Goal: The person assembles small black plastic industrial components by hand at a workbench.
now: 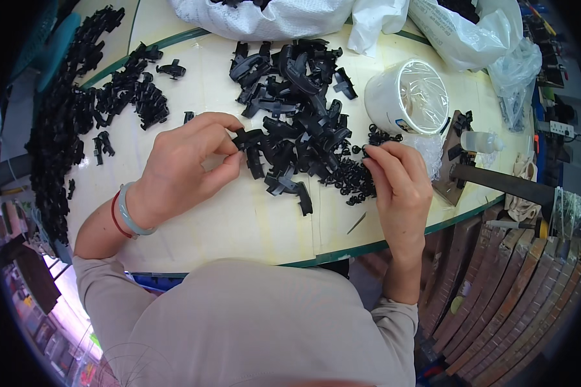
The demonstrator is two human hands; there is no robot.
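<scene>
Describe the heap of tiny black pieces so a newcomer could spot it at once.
On the pale table, find the white tub. The heap of tiny black pieces lies below it in the picture, between the big pile of black parts and the right hand. Its pieces, some ring-like, are far smaller than that pile's.

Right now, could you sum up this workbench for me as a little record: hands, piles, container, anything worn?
Left hand: pinching a black plastic part at the main heap's edge
Right hand: fingertips together at the pile of small black rings; whether one is held, I can't tell
Main heap: curved black plastic pieces, between the hands
Container: white tub, beyond the right hand
Left wrist: pale bangle, red cord
</scene>
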